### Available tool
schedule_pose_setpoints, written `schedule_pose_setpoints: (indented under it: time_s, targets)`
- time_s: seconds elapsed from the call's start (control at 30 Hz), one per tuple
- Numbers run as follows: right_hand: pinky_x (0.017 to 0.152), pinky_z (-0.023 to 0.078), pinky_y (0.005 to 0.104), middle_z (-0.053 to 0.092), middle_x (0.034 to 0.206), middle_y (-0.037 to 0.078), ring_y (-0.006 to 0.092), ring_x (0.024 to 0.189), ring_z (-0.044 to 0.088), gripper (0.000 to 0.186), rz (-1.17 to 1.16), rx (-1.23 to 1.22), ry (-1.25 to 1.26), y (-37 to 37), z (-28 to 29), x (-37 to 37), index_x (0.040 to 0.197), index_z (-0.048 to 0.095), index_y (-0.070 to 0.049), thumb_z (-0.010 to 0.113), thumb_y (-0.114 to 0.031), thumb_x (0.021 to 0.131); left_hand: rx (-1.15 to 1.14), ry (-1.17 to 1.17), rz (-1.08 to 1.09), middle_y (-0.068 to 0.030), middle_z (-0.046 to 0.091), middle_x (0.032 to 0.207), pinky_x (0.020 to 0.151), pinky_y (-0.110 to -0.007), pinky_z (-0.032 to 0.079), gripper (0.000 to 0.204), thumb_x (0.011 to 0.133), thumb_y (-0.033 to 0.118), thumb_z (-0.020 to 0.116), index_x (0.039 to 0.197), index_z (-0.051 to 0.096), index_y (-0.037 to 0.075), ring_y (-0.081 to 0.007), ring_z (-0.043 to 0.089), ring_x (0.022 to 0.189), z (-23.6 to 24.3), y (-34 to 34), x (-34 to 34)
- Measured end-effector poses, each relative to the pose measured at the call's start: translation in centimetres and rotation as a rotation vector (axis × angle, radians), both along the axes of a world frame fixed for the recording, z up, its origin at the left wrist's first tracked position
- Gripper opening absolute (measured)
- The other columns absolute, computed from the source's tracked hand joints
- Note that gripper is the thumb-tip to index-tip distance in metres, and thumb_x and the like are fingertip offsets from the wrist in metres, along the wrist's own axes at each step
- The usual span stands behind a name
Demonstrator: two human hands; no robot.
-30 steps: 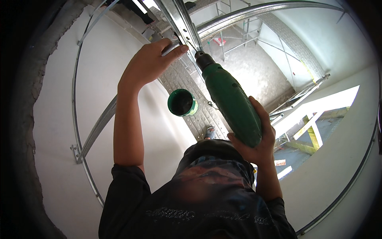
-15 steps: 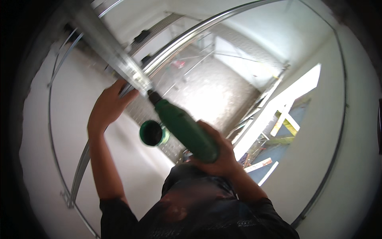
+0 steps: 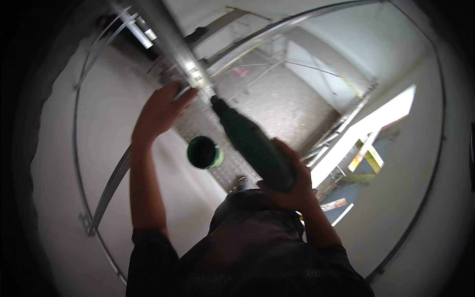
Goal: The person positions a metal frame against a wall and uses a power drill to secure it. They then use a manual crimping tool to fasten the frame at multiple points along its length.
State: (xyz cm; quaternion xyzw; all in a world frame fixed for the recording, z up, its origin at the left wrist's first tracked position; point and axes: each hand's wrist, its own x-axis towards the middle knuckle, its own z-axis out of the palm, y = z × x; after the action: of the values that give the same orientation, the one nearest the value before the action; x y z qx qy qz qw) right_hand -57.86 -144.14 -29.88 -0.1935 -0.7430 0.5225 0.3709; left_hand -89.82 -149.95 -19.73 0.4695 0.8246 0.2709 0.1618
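Observation:
My right hand (image 3: 293, 194) is wrapped round the rear of a green power drill (image 3: 257, 147). Its dark chuck points up and left, with the tip at the end of a shiny metal channel (image 3: 173, 42). My left hand (image 3: 161, 113) is closed round the end of a thinner metal profile (image 3: 115, 184), which runs under the forearm toward the lower left. The left fingertips lie beside the channel, close to the drill tip. Whether the bit touches the metal is too blurred to tell.
A green bucket (image 3: 218, 157) stands below, between my arms, on a perforated platform (image 3: 231, 173). Another long metal profile (image 3: 277, 28) crosses the upper view. White walls surround me, with a bright opening (image 3: 363, 129) and wooden boards at the right. Scaffold planks (image 3: 222, 27) stand farther off.
The whole view has shifted, so hands, drill and bucket appear farther right. The drill tip stays by the channel's end, and both hands keep their holds.

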Motion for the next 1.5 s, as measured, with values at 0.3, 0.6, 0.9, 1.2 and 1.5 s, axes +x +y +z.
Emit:
schedule_pose_setpoints:
  time_s: [0.3,0.6,0.9,1.2,1.5]
  targets:
    - [0.090,0.057,0.0375,0.069,0.120,0.019,0.0296,0.107,0.071,0.087,-0.001,0.010,-0.032,-0.3,0.4,-0.6,0.147,0.044,-0.006,0.086,-0.017,0.072,-0.085,0.061,0.030,-0.0037,0.060,0.068,0.056,-0.028,0.046,0.048,0.104,0.048,0.052,0.089,0.063,0.004,-0.0099,0.055,0.055,0.6,-0.1,0.4]
    - [0.092,0.056,0.0379,0.068,0.122,0.020,0.0304,0.109,0.071,0.087,0.003,0.005,-0.030,0.3,0.6,-1.1,0.148,0.043,-0.006,0.085,-0.017,0.072,-0.066,0.114,0.034,-0.0021,0.056,0.060,0.058,-0.031,0.048,0.063,0.101,0.064,0.045,0.075,0.057,0.007,-0.0129,0.058,0.053,0.2,0.0,0.2]
    - [0.092,0.056,0.0387,0.068,0.123,0.020,0.0313,0.110,0.070,0.087,0.021,0.003,-0.053,-0.2,0.9,-1.7,0.149,0.043,-0.006,0.084,-0.016,0.073,-0.071,0.314,0.105,-0.0054,0.054,0.056,0.059,-0.034,0.046,0.066,0.103,0.061,0.041,0.078,0.061,0.003,-0.0168,0.054,0.051,-0.1,0.6,0.9]
    - [0.093,0.055,0.0389,0.067,0.122,0.021,0.0280,0.111,0.069,0.087,-0.006,0.089,0.018,0.0,0.6,-2.5,0.147,0.044,-0.001,0.084,-0.012,0.071,-0.095,0.369,0.195,-0.0156,0.064,0.064,0.068,-0.044,0.052,0.066,0.104,0.059,0.036,0.111,0.072,0.004,-0.0327,0.068,0.068,-0.1,1.2,1.8]
    - [0.090,0.056,0.0382,0.068,0.121,0.021,0.0289,0.108,0.070,0.086,0.006,0.142,0.008,0.1,0.1,-2.7,0.146,0.045,0.001,0.085,-0.013,0.071,-0.120,0.382,0.197,-0.0200,0.067,0.071,0.074,-0.048,0.053,0.068,0.103,0.061,0.035,0.096,0.070,0.003,-0.0381,0.070,0.076,0.0,1.2,1.7]
